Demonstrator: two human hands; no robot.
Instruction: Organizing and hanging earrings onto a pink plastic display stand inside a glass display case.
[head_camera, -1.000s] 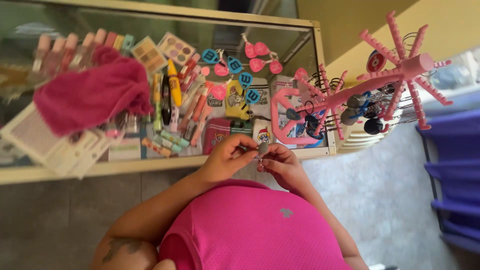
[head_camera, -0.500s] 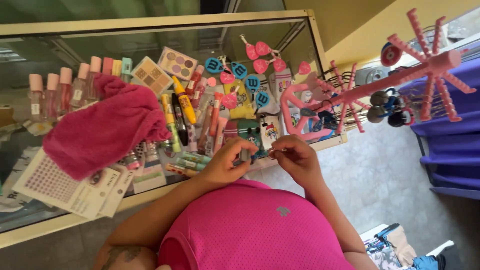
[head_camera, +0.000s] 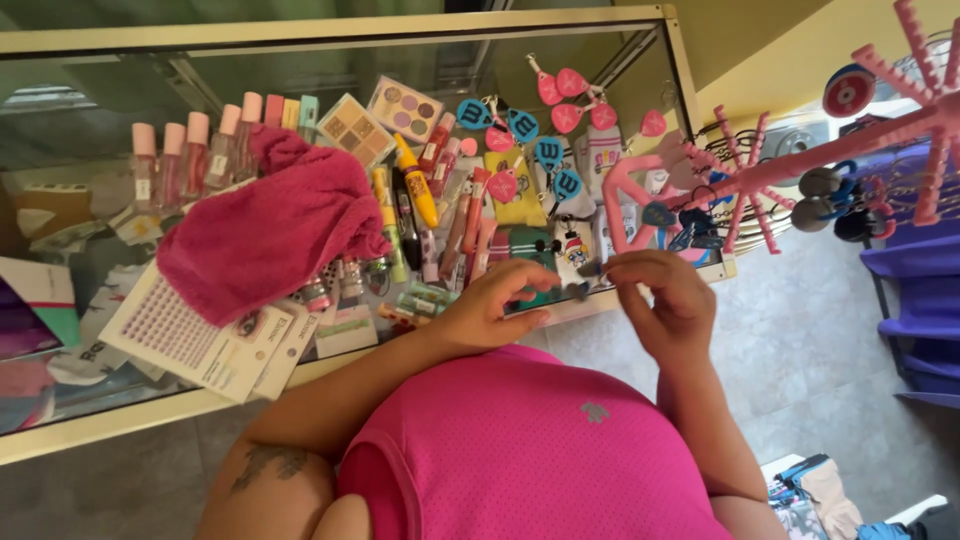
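My left hand (head_camera: 492, 308) and my right hand (head_camera: 662, 300) meet in front of my pink shirt, at the front edge of a glass display counter (head_camera: 120, 425). Both pinch a small dark keychain (head_camera: 580, 288) that hangs between the fingertips. Its exact shape is too small to tell. Just beyond the hands, on the glass, lie several lip glosses and mascaras (head_camera: 430, 215) and small blue and pink keychains (head_camera: 535, 140).
A crumpled pink towel (head_camera: 265, 235) lies on the counter's left half, over a white sticker card (head_camera: 200, 345). Eyeshadow palettes (head_camera: 380, 115) and a row of pink bottles (head_camera: 190, 150) sit at the back. A pink branched display stand (head_camera: 800, 160) holding hair ties reaches in from the right. Purple bins (head_camera: 920, 290) stand on the floor.
My hands have drawn a little apart, the right one shifting to the right with the keychain stretched between them. The view has tilted, so the counter sits higher and more to the left.
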